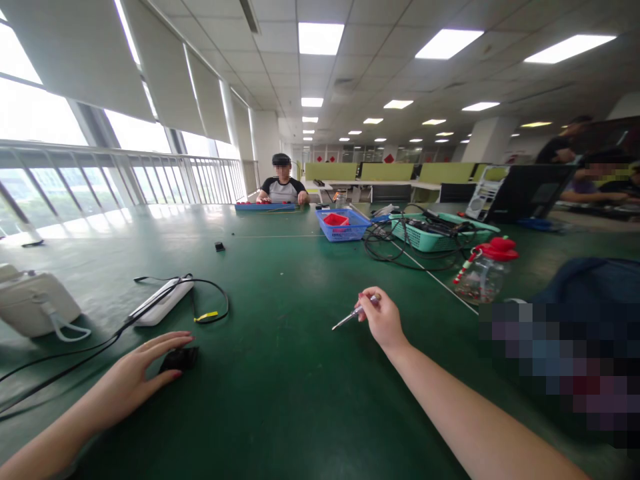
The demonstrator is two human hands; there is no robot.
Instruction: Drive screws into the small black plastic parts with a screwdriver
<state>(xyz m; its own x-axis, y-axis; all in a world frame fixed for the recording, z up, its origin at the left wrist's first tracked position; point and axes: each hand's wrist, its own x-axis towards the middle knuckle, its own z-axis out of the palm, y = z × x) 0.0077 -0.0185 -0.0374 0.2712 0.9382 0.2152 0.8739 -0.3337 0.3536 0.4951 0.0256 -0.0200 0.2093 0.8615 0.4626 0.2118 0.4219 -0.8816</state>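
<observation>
Right hand (pixel 384 320): grip pinched on a small screwdriver (pixel 353 315), fingers curled round the handle, metal tip pointing left and slightly down, clear of the green surface (pixel 280 400). Hand and tool are held above the surface, not touching it.

Left hand (pixel 145 367): palm down, fingers spread and laid flat, grip loose. Fingertips rest on a small black device (pixel 179 359) that lies on the surface just right of the hand. Can't tell whether the device is actually clamped or only touched.

The two hands are well apart, with bare surface between them.

Beyond the left hand: white flat box (pixel 161 303) with a black cable (pixel 210 300) looped round its far end; cable has a yellow tag near the loop and runs back left past the wrist. Further left of that hand, a white case (pixel 35 303) with a strap.

Ahead of the right hand and to its right: clear jar (pixel 484 273) with red lid, bits inside too small to tell. Beyond it, a teal basket (pixel 425 239) with cables spilling out, and just left of that a blue basket (pixel 343 230) holding a red item. A small black part (pixel 219 247) sits alone, well beyond both hands.

Far end of the surface: a seated person (pixel 283 183) in a black and white top, hands on a blue tray (pixel 265 207). More people at far right, behind a dark screen.
</observation>
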